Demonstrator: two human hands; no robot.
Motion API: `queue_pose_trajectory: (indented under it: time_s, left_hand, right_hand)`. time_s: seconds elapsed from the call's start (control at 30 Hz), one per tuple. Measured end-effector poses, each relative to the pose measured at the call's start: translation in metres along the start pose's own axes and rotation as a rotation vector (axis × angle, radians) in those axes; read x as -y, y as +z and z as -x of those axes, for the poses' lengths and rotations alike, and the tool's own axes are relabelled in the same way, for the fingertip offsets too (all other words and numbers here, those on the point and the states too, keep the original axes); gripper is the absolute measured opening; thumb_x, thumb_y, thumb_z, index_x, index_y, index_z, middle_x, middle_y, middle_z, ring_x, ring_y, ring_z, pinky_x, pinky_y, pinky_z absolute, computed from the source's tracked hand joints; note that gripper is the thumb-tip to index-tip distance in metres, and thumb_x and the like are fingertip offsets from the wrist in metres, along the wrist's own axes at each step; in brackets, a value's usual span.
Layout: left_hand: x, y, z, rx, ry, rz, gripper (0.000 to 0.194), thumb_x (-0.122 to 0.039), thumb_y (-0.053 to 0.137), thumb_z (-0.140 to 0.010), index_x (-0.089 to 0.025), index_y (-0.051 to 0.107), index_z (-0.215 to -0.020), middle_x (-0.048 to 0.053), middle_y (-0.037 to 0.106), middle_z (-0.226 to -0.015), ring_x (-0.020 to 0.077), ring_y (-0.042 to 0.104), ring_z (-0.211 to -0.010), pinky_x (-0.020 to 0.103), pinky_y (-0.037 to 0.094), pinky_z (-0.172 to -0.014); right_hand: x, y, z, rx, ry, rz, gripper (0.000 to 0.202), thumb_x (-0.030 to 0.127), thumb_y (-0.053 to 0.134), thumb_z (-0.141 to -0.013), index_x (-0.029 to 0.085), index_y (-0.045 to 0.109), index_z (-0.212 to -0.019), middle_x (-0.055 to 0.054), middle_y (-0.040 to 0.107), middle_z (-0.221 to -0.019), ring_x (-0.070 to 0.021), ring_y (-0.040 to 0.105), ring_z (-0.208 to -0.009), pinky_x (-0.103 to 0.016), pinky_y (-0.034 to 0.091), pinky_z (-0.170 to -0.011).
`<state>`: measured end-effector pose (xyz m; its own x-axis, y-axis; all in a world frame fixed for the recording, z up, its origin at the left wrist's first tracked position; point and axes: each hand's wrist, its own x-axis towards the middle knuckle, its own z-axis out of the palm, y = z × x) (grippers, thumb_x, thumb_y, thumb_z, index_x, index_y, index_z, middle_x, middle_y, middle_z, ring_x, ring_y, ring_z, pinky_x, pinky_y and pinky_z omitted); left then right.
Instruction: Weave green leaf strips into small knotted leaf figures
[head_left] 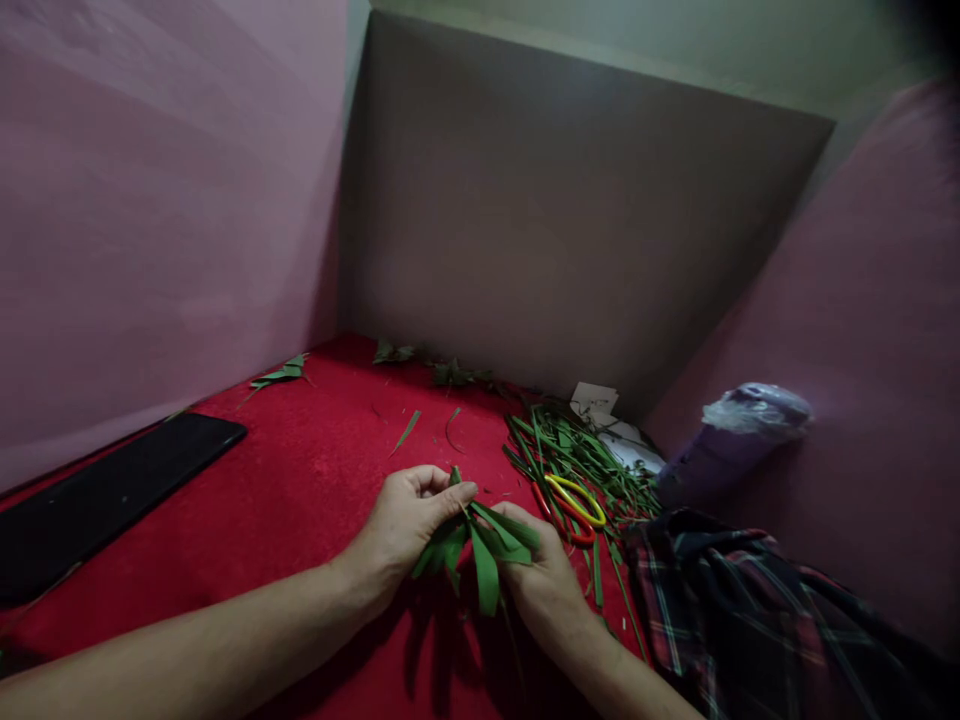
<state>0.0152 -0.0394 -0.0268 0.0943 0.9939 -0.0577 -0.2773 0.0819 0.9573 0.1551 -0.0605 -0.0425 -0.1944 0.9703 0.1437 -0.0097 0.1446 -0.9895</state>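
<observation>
A small bunch of green leaf strips (486, 566) hangs between my two hands, above the red cloth. My left hand (411, 520) pinches its gathered top between thumb and fingers, and a folded green tip shows just above the thumb. On the other side my right hand (536, 560) is closed around some of the leaf blades, with its fingertips partly hidden behind them. The loose ends fan out downward. Scissors with red and yellow handles (577, 505) lie just beyond my right hand, their blades hidden among cut leaves.
A heap of long green leaves (577, 450) lies at the right, beside white paper (626, 445). Folded leaf pieces (283, 372) rest at the back left. A black flat panel (127, 490) lies left. At right are plaid fabric (757, 610) and a purple container (709, 455) with clear plastic.
</observation>
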Motion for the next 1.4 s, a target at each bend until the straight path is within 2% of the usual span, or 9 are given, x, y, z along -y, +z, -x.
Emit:
queue_pose_trajectory:
  time_s: [0.1, 0.3, 0.57, 0.67, 0.8, 0.9, 1.03, 1.2, 1.4]
  left_hand:
    - [-0.001, 0.0, 0.001, -0.013, -0.003, -0.017, 0.031, -0.036, 0.075, -0.056, -0.014, 0.053, -0.054, -0.006, 0.049, -0.044, 0.0049, 0.039, -0.039, 0.018, 0.029, -0.039]
    - [-0.001, -0.001, 0.002, -0.032, 0.002, -0.013, 0.033, -0.039, 0.073, -0.058, -0.015, 0.051, -0.053, -0.007, 0.047, -0.043, 0.0048, 0.039, -0.038, 0.018, 0.029, -0.039]
    - [0.002, 0.001, 0.001, 0.003, 0.043, -0.041, 0.032, -0.036, 0.075, -0.056, -0.015, 0.051, -0.053, -0.006, 0.048, -0.045, 0.0049, 0.04, -0.041, 0.017, 0.029, -0.04]
    - [0.001, -0.001, 0.0, -0.009, 0.03, -0.029, 0.032, -0.037, 0.074, -0.058, -0.015, 0.051, -0.054, -0.006, 0.047, -0.045, 0.0047, 0.039, -0.04, 0.017, 0.029, -0.039]
    - [-0.001, -0.003, -0.001, -0.021, 0.038, -0.013, 0.032, -0.038, 0.072, -0.06, -0.015, 0.051, -0.054, -0.007, 0.046, -0.044, 0.0039, 0.037, -0.038, 0.017, 0.027, -0.038]
    - [-0.001, -0.001, 0.0, -0.002, 0.027, -0.01, 0.033, -0.038, 0.073, -0.059, -0.015, 0.051, -0.054, -0.007, 0.047, -0.044, 0.0043, 0.038, -0.039, 0.017, 0.028, -0.039]
    - [0.0, 0.0, 0.001, 0.016, 0.012, -0.023, 0.032, -0.037, 0.074, -0.057, -0.014, 0.052, -0.054, -0.006, 0.049, -0.045, 0.0052, 0.041, -0.04, 0.017, 0.03, -0.04]
    - [-0.002, -0.001, -0.001, -0.013, 0.022, -0.007, 0.034, -0.039, 0.073, -0.06, -0.015, 0.05, -0.053, -0.007, 0.045, -0.042, 0.0039, 0.036, -0.037, 0.017, 0.027, -0.038]
    - [0.0, 0.001, 0.0, 0.025, 0.014, -0.016, 0.032, -0.037, 0.074, -0.057, -0.014, 0.052, -0.054, -0.006, 0.049, -0.044, 0.0047, 0.04, -0.039, 0.017, 0.029, -0.039]
  right_hand:
    - [-0.005, -0.002, -0.001, -0.013, -0.014, -0.011, 0.016, 0.024, 0.063, -0.066, 0.016, 0.05, -0.064, 0.007, 0.042, -0.052, -0.007, 0.035, -0.048, -0.019, 0.032, -0.045]
    - [-0.011, -0.005, -0.004, -0.038, 0.015, -0.075, 0.013, 0.019, 0.067, -0.062, 0.016, 0.055, -0.066, 0.005, 0.05, -0.057, -0.0094, 0.044, -0.052, -0.02, 0.037, -0.049]
    - [-0.004, -0.002, 0.001, -0.052, 0.088, -0.09, 0.023, 0.03, 0.069, -0.065, 0.015, 0.053, -0.06, 0.006, 0.046, -0.048, -0.0068, 0.038, -0.044, -0.019, 0.032, -0.043]
    - [-0.001, -0.001, -0.001, -0.052, 0.078, -0.119, 0.019, 0.024, 0.072, -0.061, 0.015, 0.056, -0.059, 0.005, 0.051, -0.051, -0.008, 0.043, -0.047, -0.019, 0.035, -0.045]
    - [0.003, 0.001, -0.003, 0.018, 0.076, -0.178, 0.011, 0.023, 0.069, -0.061, 0.015, 0.065, -0.068, 0.002, 0.059, -0.058, -0.0106, 0.05, -0.05, -0.023, 0.042, -0.05]
    - [0.002, 0.002, -0.001, -0.03, 0.063, -0.178, 0.014, 0.022, 0.072, -0.058, 0.015, 0.065, -0.069, 0.002, 0.06, -0.057, -0.0109, 0.051, -0.05, -0.022, 0.043, -0.049]
    - [0.0, 0.001, 0.0, -0.097, 0.08, -0.151, 0.016, 0.023, 0.074, -0.056, 0.015, 0.061, -0.058, 0.003, 0.058, -0.052, -0.0095, 0.049, -0.045, -0.02, 0.04, -0.044]
    - [0.001, 0.001, -0.004, -0.056, 0.071, -0.157, 0.015, 0.027, 0.073, -0.057, 0.015, 0.066, -0.063, 0.001, 0.062, -0.056, -0.012, 0.052, -0.048, -0.022, 0.043, -0.046]
    - [-0.001, 0.002, -0.003, -0.112, 0.087, -0.167, 0.017, 0.019, 0.077, -0.05, 0.014, 0.066, -0.063, 0.002, 0.062, -0.056, -0.0109, 0.052, -0.049, -0.021, 0.041, -0.047]
